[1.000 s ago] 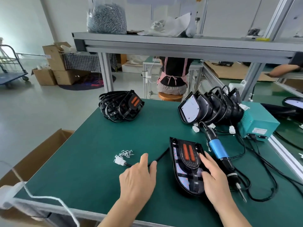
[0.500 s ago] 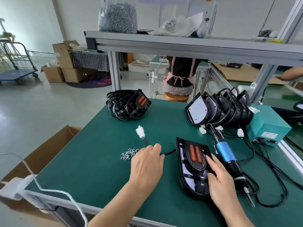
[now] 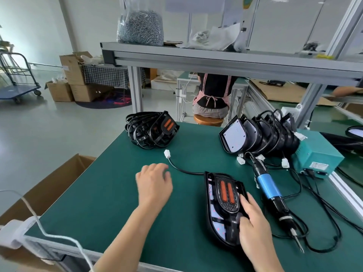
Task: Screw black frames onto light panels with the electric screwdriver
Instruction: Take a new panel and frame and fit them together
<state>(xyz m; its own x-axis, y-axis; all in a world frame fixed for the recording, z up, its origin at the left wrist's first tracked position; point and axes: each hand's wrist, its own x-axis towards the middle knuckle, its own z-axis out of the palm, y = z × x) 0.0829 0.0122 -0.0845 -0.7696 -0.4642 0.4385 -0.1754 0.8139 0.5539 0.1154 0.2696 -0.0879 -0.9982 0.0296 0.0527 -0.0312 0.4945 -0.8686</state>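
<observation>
work piece: black plastic frame with two orange strips (image 3: 225, 193) sits on a flat shield-shaped light panel (image 3: 217, 227), at the near right of the green table mat (image 3: 94, 203). the panel's pale face with red dots shows through the frame's gaps.

right hand (image 3: 254, 226) rests on the near right part of the frame. fingers fairly straight and apart, pressing down, gripping nothing. likely reason: to hold frame and panel in line so the screw holes match.

left hand (image 3: 154, 185) is over the mat, left of the panel and well apart from it. fingers bent downward and blurred. cannot tell whether they pinch anything, or what lies under the palm.

thin black cable (image 3: 182, 170) runs from the panel's far end, curving left to a white plug (image 3: 167, 154), laid out away from the frame.

blue-gripped electric screwdriver (image 3: 269, 190) lies on the mat just right of the panel, bit toward the near edge, untouched. probably put there for a short reach by the right hand.

far left: heap of spare black frames (image 3: 149, 132). far right: row of light panels on edge (image 3: 253, 134), beside a teal power box (image 3: 318, 160). stock to either side, assembly between.

judgement: step is positioning, driving not yet begun.
</observation>
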